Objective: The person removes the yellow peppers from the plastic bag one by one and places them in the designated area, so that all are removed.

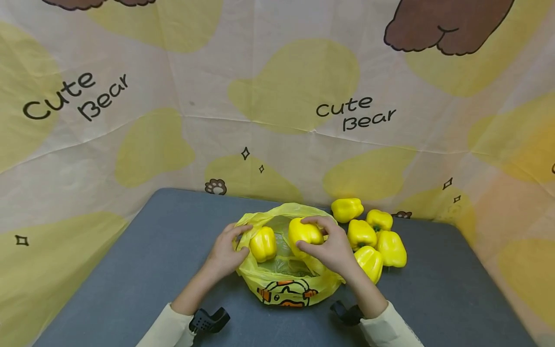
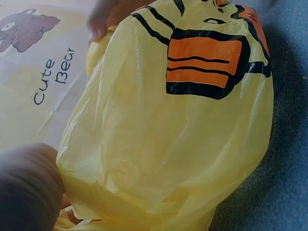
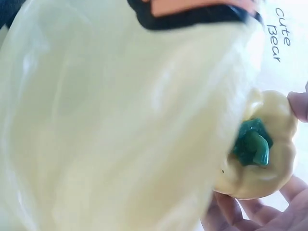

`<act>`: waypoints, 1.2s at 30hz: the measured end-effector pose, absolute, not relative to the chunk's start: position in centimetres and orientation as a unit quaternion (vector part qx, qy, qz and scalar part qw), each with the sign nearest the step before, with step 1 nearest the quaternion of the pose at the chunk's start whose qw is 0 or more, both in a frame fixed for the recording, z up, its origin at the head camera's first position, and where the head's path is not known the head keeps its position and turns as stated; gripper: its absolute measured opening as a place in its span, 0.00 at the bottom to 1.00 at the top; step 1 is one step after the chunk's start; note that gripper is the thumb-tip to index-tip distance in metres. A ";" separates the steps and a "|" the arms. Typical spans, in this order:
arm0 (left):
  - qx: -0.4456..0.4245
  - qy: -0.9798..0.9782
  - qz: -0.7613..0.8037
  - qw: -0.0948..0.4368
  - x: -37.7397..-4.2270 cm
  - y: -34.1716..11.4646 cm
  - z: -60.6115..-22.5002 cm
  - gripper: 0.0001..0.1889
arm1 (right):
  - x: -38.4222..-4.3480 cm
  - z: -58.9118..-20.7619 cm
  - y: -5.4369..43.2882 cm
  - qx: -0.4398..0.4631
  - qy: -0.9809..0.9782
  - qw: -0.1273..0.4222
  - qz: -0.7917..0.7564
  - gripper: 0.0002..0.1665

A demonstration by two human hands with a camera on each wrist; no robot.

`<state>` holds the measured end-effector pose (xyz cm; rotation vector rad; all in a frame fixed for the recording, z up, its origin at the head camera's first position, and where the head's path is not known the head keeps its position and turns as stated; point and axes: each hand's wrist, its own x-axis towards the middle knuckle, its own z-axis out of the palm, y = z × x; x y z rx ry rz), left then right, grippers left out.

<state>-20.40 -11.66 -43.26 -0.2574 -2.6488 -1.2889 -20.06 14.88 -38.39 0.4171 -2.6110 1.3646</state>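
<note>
A yellow plastic bag (image 1: 295,291) with a cartoon print stands with its mouth spread wide. My left hand (image 1: 226,250) grips the bag's left rim, thumb toward the inside. Just inside that rim lies a yellow bell pepper (image 1: 263,244). Over the right part of the mouth, my right hand (image 1: 331,245) holds another yellow bell pepper (image 1: 303,235) between thumb and fingers. In the right wrist view this held pepper (image 3: 276,168) shows its green stem, partly covered by the bag (image 3: 110,120). The printed side of the bag (image 2: 144,125) fills most of the left wrist view.
Several yellow bell peppers (image 1: 362,234) are grouped on the grey table (image 1: 173,231) to the right of the bag. A printed cloth (image 1: 277,96) hangs behind the table. Black wrist devices (image 1: 210,320) sit near both sleeves.
</note>
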 end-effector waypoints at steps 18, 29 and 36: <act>-0.087 -0.897 -0.425 0.085 -20.4 -11.6 -43.2 0.27 | -19.8 -36.4 19.0 0.118 -0.873 0.119 0.458 0.27; -0.086 -0.896 -0.426 0.086 -20.3 -11.7 -43.2 0.27 | -20.1 -35.7 21.0 0.091 -0.885 0.129 0.437 0.28; -0.088 -0.895 -0.429 0.090 -20.3 -11.7 -43.3 0.26 | -20.2 -35.5 22.3 0.084 -0.893 0.149 0.416 0.28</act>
